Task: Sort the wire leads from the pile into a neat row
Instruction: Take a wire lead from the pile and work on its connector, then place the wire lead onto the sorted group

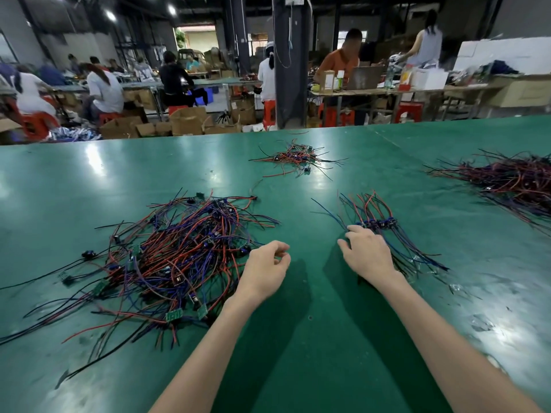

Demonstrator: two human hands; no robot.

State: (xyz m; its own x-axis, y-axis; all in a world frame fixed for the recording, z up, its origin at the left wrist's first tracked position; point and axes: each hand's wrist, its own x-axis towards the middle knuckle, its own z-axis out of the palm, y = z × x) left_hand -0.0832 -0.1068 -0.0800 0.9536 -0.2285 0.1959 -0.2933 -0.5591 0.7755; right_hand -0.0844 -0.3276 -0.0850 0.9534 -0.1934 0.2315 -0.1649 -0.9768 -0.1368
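Wire leads, head view: a loose tangle of red, blue and black strands with small green boards and dark components, lying on the green desk left of centre, near side. No common direction; strands cross every way.

Row: begun right of centre. A few leads lie side by side with their long axis running far to near, fanning a little at both ends. Their dark components line up left to right across the middle.

Left hand: at the right edge of the pile, just beside the outermost strands. Fingers are curled in toward the thumb. No lead shows between them, but the strands are thin, so I cannot tell whether it pinches one.

Right hand: palm down, fingers spread and fairly straight, resting on the near-left part of the row just short of the components. It grips nothing.

Key relation: the pile lies left of both hands and the row right, with bare desk between. The left hand is nearer the pile, the right already on the row. Judgement: the next lead must travel left to right and be turned far-to-near to match, its component level with the others.

Elsewhere: a small heap at far centre and a larger heap at far right, both well apart from the hands.
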